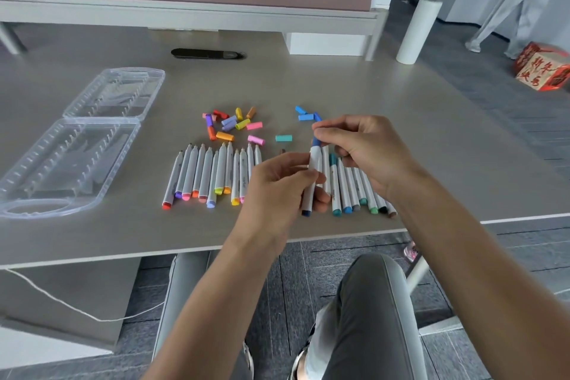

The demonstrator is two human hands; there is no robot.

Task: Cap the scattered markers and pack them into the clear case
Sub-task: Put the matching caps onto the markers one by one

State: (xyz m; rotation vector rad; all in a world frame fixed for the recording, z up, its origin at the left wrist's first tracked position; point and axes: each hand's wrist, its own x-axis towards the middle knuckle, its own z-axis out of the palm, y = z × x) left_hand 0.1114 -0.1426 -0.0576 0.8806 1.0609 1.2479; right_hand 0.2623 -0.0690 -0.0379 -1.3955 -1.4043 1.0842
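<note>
My left hand (282, 185) grips a white marker (312, 176) with a dark blue end, held upright above the table. My right hand (361, 148) pinches a blue cap (316, 141) sitting on that marker's tip. A row of uncapped white markers (212, 173) lies on the table to the left, and more markers (354, 191) lie partly hidden under my hands. Loose coloured caps (229, 125) are scattered behind the row, with a teal cap (283, 138) and blue caps (303, 114) further right. The clear case (71, 145) lies open and empty at the left.
The grey table's front edge (185, 251) runs just below the markers. A black cable slot (206, 54) sits at the back. A white cord (61, 302) hangs under the table. On the floor to the right stand a white cylinder (416, 31) and a red box (543, 66); a person's legs (509, 9) beyond.
</note>
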